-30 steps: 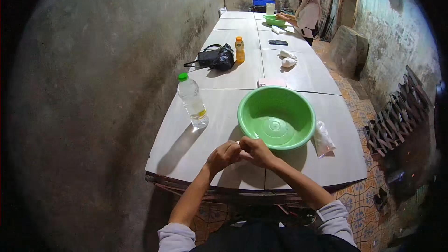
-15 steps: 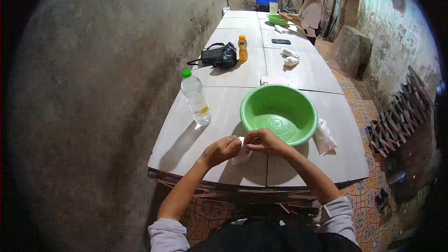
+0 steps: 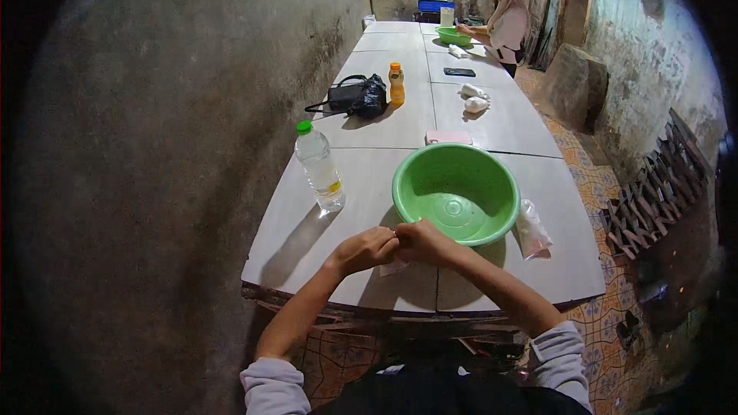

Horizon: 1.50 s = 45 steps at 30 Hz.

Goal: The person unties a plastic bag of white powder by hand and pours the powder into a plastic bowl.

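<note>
Pinching a small pale packet [image 3: 393,265] between my left hand [image 3: 369,248] and right hand [image 3: 419,240], fingers pressed together at lower centre, just below the green basin [image 3: 457,194]. My guess: pulling too hard could tear it and scatter its contents on the table [image 3: 307,242]. I count 1 basin here, 1 water bottle [image 3: 319,167] left of it, 1 plastic bag [image 3: 530,229] right, 1 orange bottle [image 3: 396,84], 1 black bag [image 3: 355,96] above.

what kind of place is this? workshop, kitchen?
Probably a small hand-work or food-prep room, not a home kitchen: a long row of tables set against a rough bare wall, a green basin at this seat and another green basin where a second person works.
</note>
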{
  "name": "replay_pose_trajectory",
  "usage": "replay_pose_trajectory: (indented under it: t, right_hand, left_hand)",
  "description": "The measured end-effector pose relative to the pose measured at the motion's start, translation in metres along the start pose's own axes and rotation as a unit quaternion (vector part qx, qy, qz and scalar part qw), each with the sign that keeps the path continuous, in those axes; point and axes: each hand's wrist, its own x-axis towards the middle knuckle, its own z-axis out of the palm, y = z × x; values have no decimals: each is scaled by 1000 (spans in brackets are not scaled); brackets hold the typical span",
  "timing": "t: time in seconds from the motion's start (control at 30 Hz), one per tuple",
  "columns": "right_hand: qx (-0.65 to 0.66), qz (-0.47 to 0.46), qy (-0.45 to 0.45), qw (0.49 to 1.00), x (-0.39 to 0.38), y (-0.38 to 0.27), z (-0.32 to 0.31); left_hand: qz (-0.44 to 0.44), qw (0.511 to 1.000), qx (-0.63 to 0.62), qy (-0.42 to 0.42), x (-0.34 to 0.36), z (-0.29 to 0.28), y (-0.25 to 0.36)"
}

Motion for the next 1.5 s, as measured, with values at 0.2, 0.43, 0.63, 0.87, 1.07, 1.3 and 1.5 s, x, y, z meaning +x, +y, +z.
replay_pose_trajectory:
  t: [0.2,0.43,0.63,0.87,1.07,1.3,1.5]
  right_hand:
    - [47,9,91,995,-7,18,25]
    - [73,-16,197,978,-19,32,50]
    - [21,-49,268,962,-16,23,67]
    - [60,-67,291,952,-14,25,75]
    - [57,-50,264,962,-17,21,67]
    - [203,-32,152,967,-20,22,50]
    - [305,26,112,945,-22,23,51]
  left_hand:
    - [-62,993,-80,68,-1,1,10]
    - [-418,888,-152,117,-6,-1,57]
    - [-521,789,-301,127,-3,-3,57]
    - [-557,776,-285,81,2,-3,53]
    - [-501,819,-276,47,-1,0,43]
    - [-397,864,-302,62,-13,12,29]
    - [-337,901,-261,79,-22,22,29]
